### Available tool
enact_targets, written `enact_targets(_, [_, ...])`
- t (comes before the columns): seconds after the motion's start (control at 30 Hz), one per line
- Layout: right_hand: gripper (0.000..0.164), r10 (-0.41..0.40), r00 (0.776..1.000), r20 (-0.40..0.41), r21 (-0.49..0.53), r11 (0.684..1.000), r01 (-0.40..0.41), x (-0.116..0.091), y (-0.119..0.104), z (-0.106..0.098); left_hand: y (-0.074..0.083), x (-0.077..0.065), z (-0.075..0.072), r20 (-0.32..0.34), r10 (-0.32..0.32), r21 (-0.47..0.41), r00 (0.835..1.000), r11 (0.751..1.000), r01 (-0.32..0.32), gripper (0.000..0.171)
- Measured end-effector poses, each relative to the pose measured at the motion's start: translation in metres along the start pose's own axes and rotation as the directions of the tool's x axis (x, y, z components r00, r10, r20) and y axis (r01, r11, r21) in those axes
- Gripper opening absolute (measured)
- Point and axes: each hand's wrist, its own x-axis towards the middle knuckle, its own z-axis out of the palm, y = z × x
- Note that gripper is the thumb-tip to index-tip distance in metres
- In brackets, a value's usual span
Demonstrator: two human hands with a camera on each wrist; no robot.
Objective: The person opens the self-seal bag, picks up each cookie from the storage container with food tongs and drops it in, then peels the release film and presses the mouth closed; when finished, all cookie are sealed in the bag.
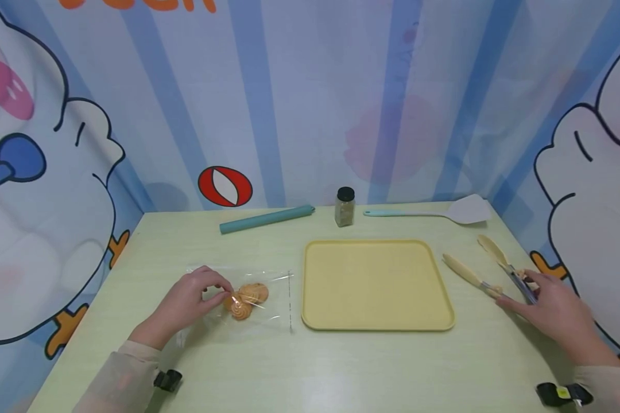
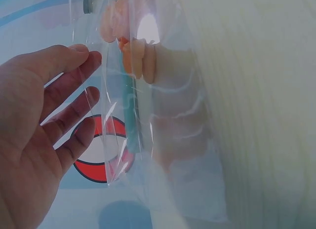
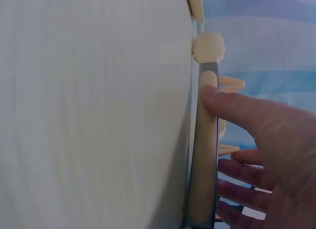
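A left hand (image 1: 191, 295) pinches a clear bag (image 1: 276, 314) at nine o'clock from the tray (image 1: 377, 285), glare veiling some cookies (image 1: 254, 293). At three, a right hand (image 1: 560, 310) grips partly hidden tongs (image 1: 467, 272).

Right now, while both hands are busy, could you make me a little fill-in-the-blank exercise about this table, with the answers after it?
1. In the head view, the yellow tray lies ____ the clear bag that the left hand pinches and the tongs that the right hand holds.
2. The jar has a ____ lid.
3. From the person's side, the spatula lies to the ____ of the jar.

Missing words: between; black; right.
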Motion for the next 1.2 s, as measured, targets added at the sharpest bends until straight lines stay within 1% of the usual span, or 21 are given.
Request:
enact_targets(0.1, [0.108,-0.008,0.998,-0.067,-0.017,1.000,0.007,-0.003,-0.004,0.000,0.001,0.000,0.000,0.001,-0.001,-0.002,1.000,1.000,0.001,0.013])
enact_targets(0.17, [0.097,-0.032,0.993,-0.114,-0.004,0.999,0.032,-0.005,-0.007,0.001,0.001,0.000,0.000,0.003,-0.003,-0.004,1.000,1.000,0.003,0.013])
enact_targets(0.2, [0.091,-0.049,0.988,-0.145,0.004,0.999,0.050,-0.006,-0.009,0.001,0.001,-0.001,0.000,0.004,-0.005,-0.004,1.000,1.000,0.005,0.013])
enact_targets(0.3, [0.077,-0.086,0.974,-0.208,0.035,0.995,0.096,-0.009,-0.016,0.000,0.002,-0.001,0.000,0.007,-0.008,-0.001,1.000,1.000,0.008,0.013])
enact_targets(0.37, [0.074,-0.111,0.967,-0.228,0.059,0.990,0.128,-0.009,-0.020,-0.001,0.003,-0.001,-0.001,0.006,-0.008,0.002,1.000,1.000,0.008,0.013])
enact_targets(0.5, [0.073,-0.170,0.955,-0.243,0.077,0.978,0.194,-0.006,-0.035,-0.004,0.002,-0.001,-0.001,0.003,-0.005,0.004,1.000,1.000,0.005,0.013])
enact_targets(0.6, [0.070,-0.209,0.942,-0.264,0.057,0.971,0.232,-0.004,-0.050,-0.004,0.002,0.000,-0.001,0.004,-0.004,0.005,1.000,1.000,0.004,0.013])
enact_targets(0.67, [0.066,-0.239,0.928,-0.287,0.049,0.964,0.263,-0.003,-0.061,-0.004,0.002,0.001,-0.001,0.004,-0.005,0.008,1.000,1.000,0.005,0.014])
enact_targets(0.73, [0.060,-0.278,0.905,-0.321,0.050,0.950,0.310,-0.002,-0.071,-0.003,0.002,0.002,-0.001,0.004,-0.005,0.009,1.000,1.000,0.005,0.014])
enact_targets(0.8, [0.055,-0.323,0.875,-0.361,0.061,0.928,0.368,-0.001,-0.081,0.001,0.003,0.004,-0.001,0.006,-0.005,0.013,1.000,1.000,0.005,0.014])
enact_targets(0.87, [0.050,-0.370,0.844,-0.388,0.065,0.903,0.425,0.001,-0.093,0.005,0.003,0.005,0.000,0.007,-0.006,0.016,1.000,1.000,0.006,0.015])
enact_targets(0.9, [0.048,-0.390,0.833,-0.394,0.066,0.891,0.449,0.002,-0.099,0.007,0.003,0.005,0.000,0.008,-0.006,0.020,1.000,1.000,0.006,0.014])
enact_targets(0.97, [0.046,-0.420,0.819,-0.390,0.080,0.871,0.484,0.004,-0.113,0.011,0.002,0.006,0.000,0.011,-0.009,0.023,1.000,1.000,0.008,0.014])
enact_targets(1.13, [0.037,-0.472,0.810,-0.349,0.125,0.833,0.539,0.012,-0.148,0.018,-0.001,0.006,0.000,0.028,-0.016,0.031,0.999,0.999,0.015,0.013])
enact_targets(1.2, [0.034,-0.491,0.809,-0.323,0.143,0.820,0.555,0.015,-0.161,0.021,-0.003,0.006,-0.001,0.036,-0.016,0.042,0.999,0.999,0.015,0.012])
